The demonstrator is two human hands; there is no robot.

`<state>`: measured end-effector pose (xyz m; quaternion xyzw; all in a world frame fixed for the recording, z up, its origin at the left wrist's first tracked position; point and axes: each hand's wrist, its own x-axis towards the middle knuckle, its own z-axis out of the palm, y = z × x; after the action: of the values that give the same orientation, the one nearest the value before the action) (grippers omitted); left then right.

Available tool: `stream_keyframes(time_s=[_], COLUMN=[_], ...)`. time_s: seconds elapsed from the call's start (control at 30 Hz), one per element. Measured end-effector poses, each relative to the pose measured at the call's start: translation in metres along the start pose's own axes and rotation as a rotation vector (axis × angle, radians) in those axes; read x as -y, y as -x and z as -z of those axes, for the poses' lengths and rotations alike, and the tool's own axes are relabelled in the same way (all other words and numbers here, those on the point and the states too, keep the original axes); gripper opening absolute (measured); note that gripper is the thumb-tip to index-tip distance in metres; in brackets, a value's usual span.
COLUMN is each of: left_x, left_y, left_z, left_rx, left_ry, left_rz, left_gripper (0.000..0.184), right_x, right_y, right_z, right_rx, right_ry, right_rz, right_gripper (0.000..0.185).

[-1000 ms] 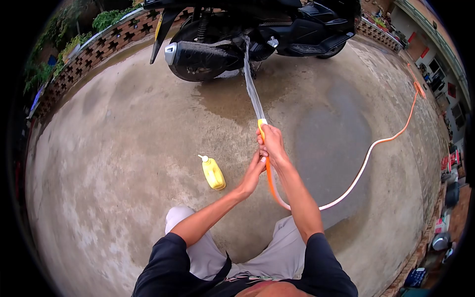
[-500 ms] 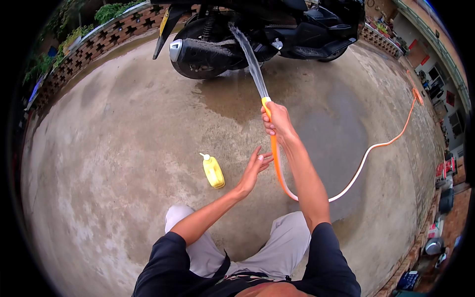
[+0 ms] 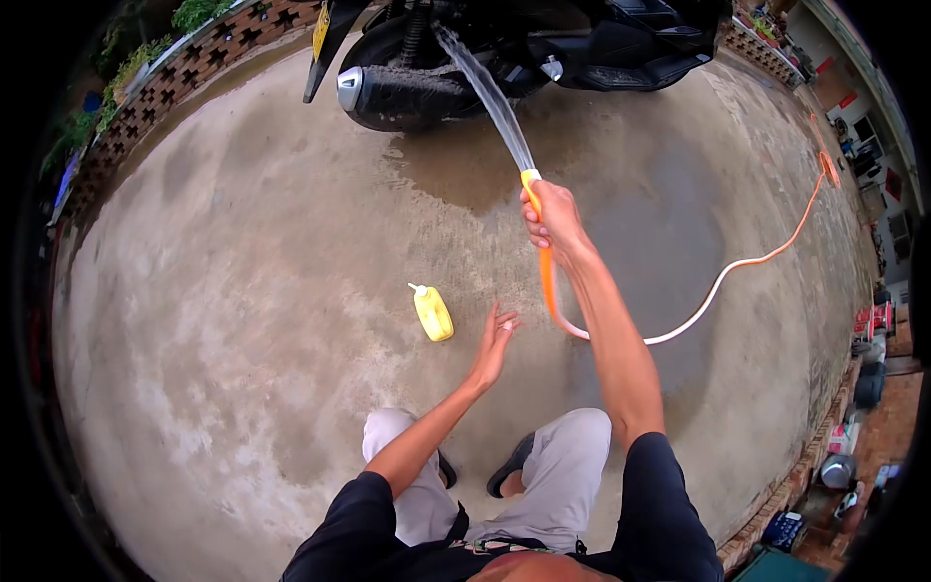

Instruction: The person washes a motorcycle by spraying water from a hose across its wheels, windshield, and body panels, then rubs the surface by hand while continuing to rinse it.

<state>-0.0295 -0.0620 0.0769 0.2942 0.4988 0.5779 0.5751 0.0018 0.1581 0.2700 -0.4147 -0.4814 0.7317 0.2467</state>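
My right hand (image 3: 555,215) is wrapped round the yellow nozzle end of an orange and white hose (image 3: 713,289). Water (image 3: 492,97) shoots from it up onto the rear of a black scooter (image 3: 407,92), above the silver-tipped exhaust. My left hand (image 3: 497,339) hangs in the air with its fingers apart, holding nothing, between the hose and a yellow bottle (image 3: 433,313). That bottle has a white pump top and rests on the concrete.
Wet patches darken the concrete ground (image 3: 242,291) under the scooter and to the right. A pierced brick wall (image 3: 184,82) runs along the upper left. At the right edge are a metal pot (image 3: 838,470) and other household items.
My left hand has let go of the hose and drawn back from it. My right hand has moved forward with the nozzle, and the water now strikes further left on the scooter.
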Motion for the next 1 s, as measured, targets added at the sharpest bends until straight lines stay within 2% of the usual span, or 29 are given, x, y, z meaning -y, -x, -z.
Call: stream_keyframes(time_s=[0.07,0.13,0.17,0.23,0.27,0.33,0.43,0.5,0.57,0.6,0.67,0.87,1.0], left_x=[-0.013,-0.051,-0.069,-0.098,-0.109,-0.119,-0.132,-0.121,-0.113,-0.108,-0.092,-0.074,-0.072], left_y=[0.039,0.095,0.121,0.172,0.195,0.247,0.324,0.375,0.415,0.417,0.42,0.418,0.42], left_z=[-0.001,-0.001,0.002,0.003,0.007,0.009,0.003,-0.006,-0.018,-0.021,-0.026,-0.045,-0.052], left_rx=[-0.099,-0.217,-0.221,-0.222,-0.228,-0.162,-0.074,-0.059,-0.102,-0.095,-0.254,-0.274,-0.282], left_ry=[-0.074,-0.427,-0.421,-0.913,-0.909,-1.173,-1.268,-1.289,-1.233,-1.229,-1.226,-1.291,-1.306], left_rz=[0.025,0.056,0.079,0.036,0.05,0.08,0.192,0.219,0.387,0.392,0.454,0.51,0.509], left_gripper=[0.073,0.076,0.076,0.076,0.076,0.074,0.074,0.074,0.074,0.074,0.074,0.075,0.074], right_x=[0.021,0.037,0.046,0.063,0.073,0.084,0.093,0.093,0.093,0.091,0.091,0.111,0.118], right_y=[0.018,0.029,0.034,0.046,0.053,0.064,0.071,0.074,0.082,0.085,0.088,0.094,0.089], right_z=[-0.011,-0.014,-0.016,-0.027,-0.034,-0.044,-0.054,-0.056,-0.065,-0.064,-0.067,-0.095,-0.101], right_rx=[-0.017,-0.044,-0.074,-0.088,-0.084,-0.083,-0.058,-0.134,-0.095,-0.091,-0.102,-0.056,-0.06], right_ry=[0.042,0.02,-0.008,0.017,0.052,0.091,0.168,0.098,0.161,0.137,0.111,0.248,0.154], right_rz=[-0.038,-0.095,-0.118,-0.148,-0.159,-0.19,-0.232,-0.23,-0.244,-0.215,-0.174,-0.215,-0.169], right_gripper=[0.025,0.025,0.025,0.026,0.026,0.027,0.027,0.028,0.03,0.031,0.033,0.031,0.033])
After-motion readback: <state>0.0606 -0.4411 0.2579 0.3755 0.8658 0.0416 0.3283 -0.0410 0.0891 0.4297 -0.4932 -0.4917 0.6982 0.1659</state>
